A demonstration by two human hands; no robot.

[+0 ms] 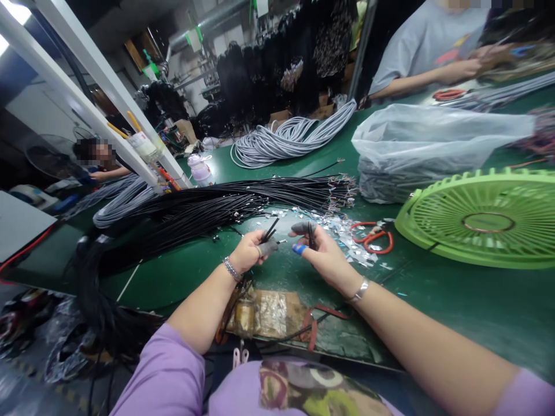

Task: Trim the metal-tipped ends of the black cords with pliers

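Bag (403,128) beyond right hand (324,252) perhaps holds grey cables (384,180).

Soft, even light falls on the left hand (250,252) and right hand (324,254), their fingertips slightly blurred. Far beyond the grip, upper left, a lamp (16,11) burns out white; nearer, the tabletop (223,163) catches glare. The background (260,75) is dim. Rightward, the green fan (488,222) stretches (wide-angle distortion, evidently).

From my remote view, I can read no words, numbers or signs. The hub badge (488,222) on the green fan (437,216) is too blurred to decipher.
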